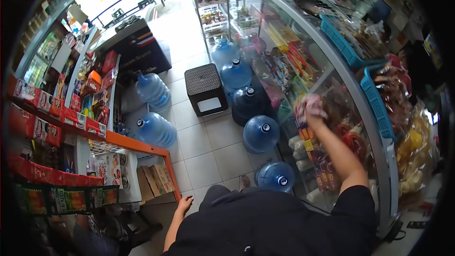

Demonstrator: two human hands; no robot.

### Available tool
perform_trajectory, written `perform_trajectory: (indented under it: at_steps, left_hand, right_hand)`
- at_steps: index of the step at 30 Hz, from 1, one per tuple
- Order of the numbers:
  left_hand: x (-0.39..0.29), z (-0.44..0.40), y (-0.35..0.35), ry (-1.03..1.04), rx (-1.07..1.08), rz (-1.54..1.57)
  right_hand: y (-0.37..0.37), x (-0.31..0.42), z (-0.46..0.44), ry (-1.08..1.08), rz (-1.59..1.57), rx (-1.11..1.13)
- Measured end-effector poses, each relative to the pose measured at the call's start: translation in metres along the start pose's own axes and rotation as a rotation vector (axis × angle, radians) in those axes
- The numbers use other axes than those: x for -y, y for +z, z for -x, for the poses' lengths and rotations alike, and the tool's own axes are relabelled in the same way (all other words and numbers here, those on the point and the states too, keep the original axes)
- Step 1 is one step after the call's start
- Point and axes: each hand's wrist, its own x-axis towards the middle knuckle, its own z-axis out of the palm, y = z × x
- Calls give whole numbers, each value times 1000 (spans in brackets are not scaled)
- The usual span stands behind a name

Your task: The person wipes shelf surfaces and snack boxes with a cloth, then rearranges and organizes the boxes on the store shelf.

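Observation:
My right hand point(312, 110) is closed around a pink and white checked cloth point(308, 104), held against the glass front of the display case point(327, 85). Packaged goods point(324, 173) show through the glass below and beside the cloth. My left hand point(185, 204) hangs low at my left side, near the foot of the orange shelf frame point(171, 178). Its fingers are curled, and whatever they may hold is too small to make out.
Blue water jugs point(261, 134) stand along the case, and more jugs point(157, 132) on the left. A black stool point(204, 87) sits on the tiled floor point(204, 140). Blue baskets point(377, 102) top the case. Red sachets point(47, 99) hang at left.

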Motion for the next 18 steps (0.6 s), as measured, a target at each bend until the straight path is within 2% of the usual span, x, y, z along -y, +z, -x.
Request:
perform_trajectory:
  at_steps: [1,4,5,6,8,9,11,13,14,16,17,18]
  left_hand:
    - [15,-16,4,36,20,40]
    - [14,-30,9,11,36,72]
    - [16,-30,10,4,15,62]
    - [23,-30,10,-7,-5,51]
    - [82,-63,12,-13,25,164]
    - [110,-83,11,-23,55,266]
    - [124,-90,3,-62,52,141]
    - [121,-98,-13,-107,45,53]
    - [116,-102,-23,-124,39,34]
    - [99,-109,-45,-139,29,14]
    - [87,-113,-58,-137,22,6]
    - [70,-123,-73,-125,16,0]
  right_hand:
    - [-13,-3,-45,27,-38,-140]
    - [-64,-4,-180,163,-183,-112]
    - [-88,-3,-214,-83,299,-210]
    - [-99,1,-241,-95,301,-215]
    - [-104,13,-290,1,-6,193]
    - [-79,8,-307,-7,-6,187]
    - [-11,-11,-334,-36,-116,148]
    - [-49,35,-330,44,90,18]
    - [-35,37,-329,-41,179,-140]
    - [-4,45,-323,42,218,-8]
    - [41,28,-319,31,199,49]
    - [56,26,-320,30,184,101]
